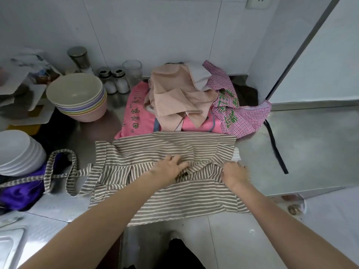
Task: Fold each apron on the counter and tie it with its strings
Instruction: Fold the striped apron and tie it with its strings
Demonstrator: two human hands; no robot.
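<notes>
Striped apron [155,152] lies spread on the table [291,142]. Left hand [171,166] presses it flat, fingers straight; right hand [234,172] pinches a fold. Folding underway; next, gather its strings [60,171] to tie.

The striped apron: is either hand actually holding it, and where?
The right hand pinches a fold of the striped apron near its middle; the left hand presses beside it.

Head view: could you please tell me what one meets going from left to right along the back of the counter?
Steel-lidded jar → stack of bowls → two shakers → glass → peach cloth → pink checked apron → black strap.
</notes>
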